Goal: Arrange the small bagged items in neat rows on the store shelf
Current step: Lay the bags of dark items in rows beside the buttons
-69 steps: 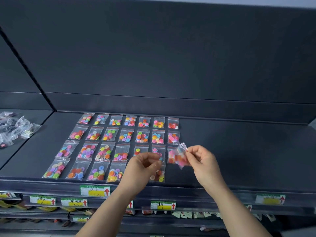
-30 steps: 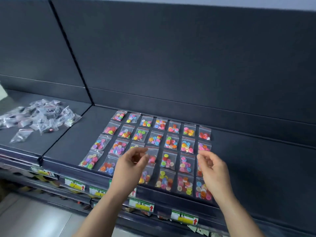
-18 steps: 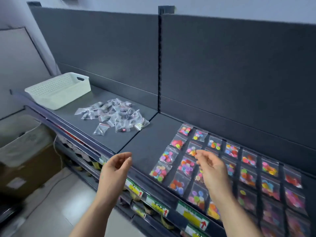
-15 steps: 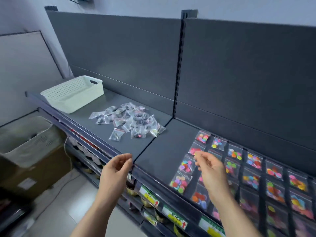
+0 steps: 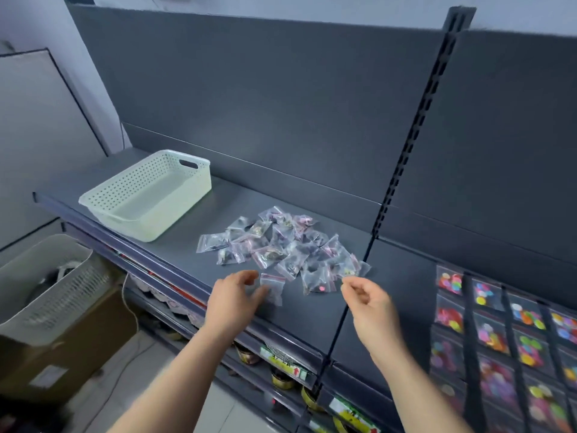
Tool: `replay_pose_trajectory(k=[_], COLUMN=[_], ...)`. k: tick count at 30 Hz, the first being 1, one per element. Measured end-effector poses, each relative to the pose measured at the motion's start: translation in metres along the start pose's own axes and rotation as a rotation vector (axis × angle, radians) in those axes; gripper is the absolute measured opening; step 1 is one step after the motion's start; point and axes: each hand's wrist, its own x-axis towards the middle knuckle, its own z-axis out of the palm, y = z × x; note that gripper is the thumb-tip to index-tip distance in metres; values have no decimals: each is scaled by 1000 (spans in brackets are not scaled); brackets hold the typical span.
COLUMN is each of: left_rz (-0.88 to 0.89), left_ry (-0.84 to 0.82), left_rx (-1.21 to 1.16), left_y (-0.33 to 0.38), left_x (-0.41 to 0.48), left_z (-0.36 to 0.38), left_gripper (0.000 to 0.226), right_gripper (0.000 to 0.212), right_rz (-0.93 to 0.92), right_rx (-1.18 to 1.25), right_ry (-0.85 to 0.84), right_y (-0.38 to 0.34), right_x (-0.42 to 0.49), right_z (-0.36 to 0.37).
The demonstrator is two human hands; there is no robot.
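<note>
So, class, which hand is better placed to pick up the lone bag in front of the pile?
The left hand, probably: its open fingers are at the bag, while the right hand hovers farther off beside the pile.

Both bare forearms reach up and forward from the bottom edge of the view. The left forearm (image 5: 175, 379) slants up toward the right, its wrist roughly straight. The left hand (image 5: 232, 304) shows its back, with the thumb raised apart from the fingers, which are loosely extended and a little blurred. The right forearm (image 5: 415, 392) slants up toward the left. The right hand (image 5: 373, 309) also shows its back, empty, its fingers loosely curled and the tips of the forefinger and thumb drawn near each other. The two hands are well apart, at about the same height.
</note>
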Motion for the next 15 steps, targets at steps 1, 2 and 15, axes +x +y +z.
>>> replay_pose_trajectory(k=[1, 2, 15], left_rz=[19, 32, -166], left_ry=[-28, -58, -102], left_rx=[53, 87, -656], left_y=[1, 2, 13], left_x=[8, 14, 56], left_z=[4, 8, -11], left_gripper=[43, 44, 21], right_gripper=[11, 13, 14], right_rz=[-10, -16, -61], right_rx=[-49, -101, -127], right_ry=[4, 0, -235], right_y=[-1, -1, -12], right_x=[6, 13, 78], right_z=[4, 9, 31])
